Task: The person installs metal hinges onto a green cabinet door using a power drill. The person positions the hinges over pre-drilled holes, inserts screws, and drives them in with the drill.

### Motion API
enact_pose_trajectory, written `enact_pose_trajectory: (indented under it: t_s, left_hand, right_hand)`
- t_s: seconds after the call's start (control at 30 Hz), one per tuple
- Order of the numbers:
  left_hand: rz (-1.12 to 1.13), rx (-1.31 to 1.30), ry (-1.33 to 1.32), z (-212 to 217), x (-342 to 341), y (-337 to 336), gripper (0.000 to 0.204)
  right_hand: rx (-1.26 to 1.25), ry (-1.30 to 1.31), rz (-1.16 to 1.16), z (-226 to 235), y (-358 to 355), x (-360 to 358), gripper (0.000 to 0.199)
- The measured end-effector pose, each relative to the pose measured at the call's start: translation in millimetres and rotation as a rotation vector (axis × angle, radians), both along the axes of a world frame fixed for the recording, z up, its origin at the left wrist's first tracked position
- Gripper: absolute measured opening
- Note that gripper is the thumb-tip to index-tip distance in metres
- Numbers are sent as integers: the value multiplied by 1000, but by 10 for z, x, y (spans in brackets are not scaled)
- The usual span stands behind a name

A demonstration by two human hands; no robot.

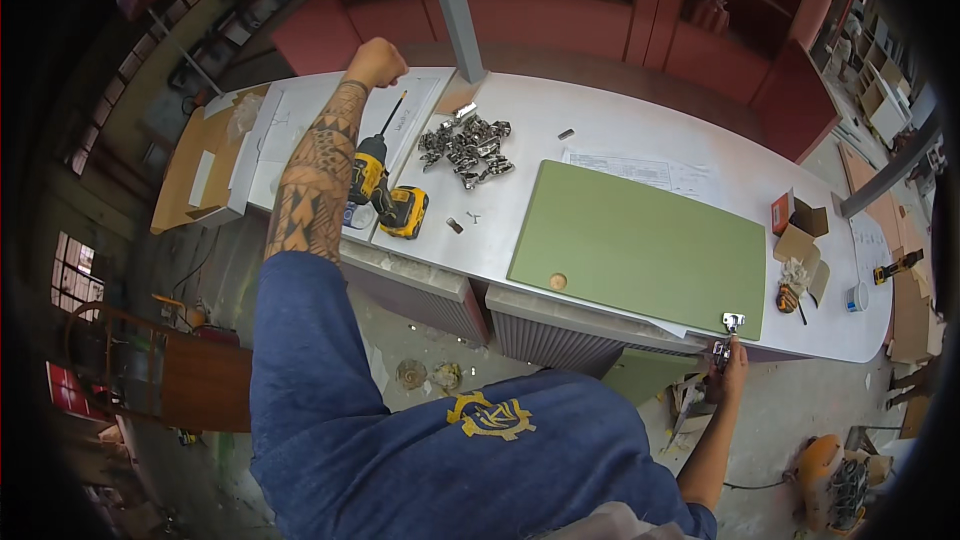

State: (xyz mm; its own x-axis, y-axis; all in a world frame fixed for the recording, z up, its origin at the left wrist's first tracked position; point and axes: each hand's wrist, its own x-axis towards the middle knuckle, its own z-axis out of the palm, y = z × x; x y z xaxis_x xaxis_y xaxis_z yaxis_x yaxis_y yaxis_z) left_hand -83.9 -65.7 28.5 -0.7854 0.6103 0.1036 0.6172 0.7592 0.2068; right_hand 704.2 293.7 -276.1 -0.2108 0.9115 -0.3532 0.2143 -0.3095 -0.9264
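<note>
Green panel [640,240] beside right hand [735,372], metal hinge [734,324] pinched there, left hand [378,63] fisted, well apart, drill [368,175] near it

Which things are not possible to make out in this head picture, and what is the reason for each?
In the head view:
Left hand: its curled fingers hide whether it holds anything.
Metal cabinet hinge: the right hand partly covers its lower end.
Pile of metal hinges: pieces overlap, so they cannot be counted.
Printed sheet: the green door panel covers part; its print is too small.
</note>
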Motion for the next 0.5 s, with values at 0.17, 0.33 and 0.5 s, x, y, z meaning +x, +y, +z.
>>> enact_pose_trajectory:
  t_s: [0.17,0.33,0.5]
  left_hand:
    - [-1,-31,150,-727,-751,358,24]
    - [-380,-854,693,-531,-1714,-444,7]
    - [-68,98,-269,-866,-1332,155,28]
  right_hand:
    - [9,-75,5,-322,-2,175,34]
    - [-40,-107,75,129,-90,-357,38]
    - [-115,-120,-15,318,-230,-179,44]
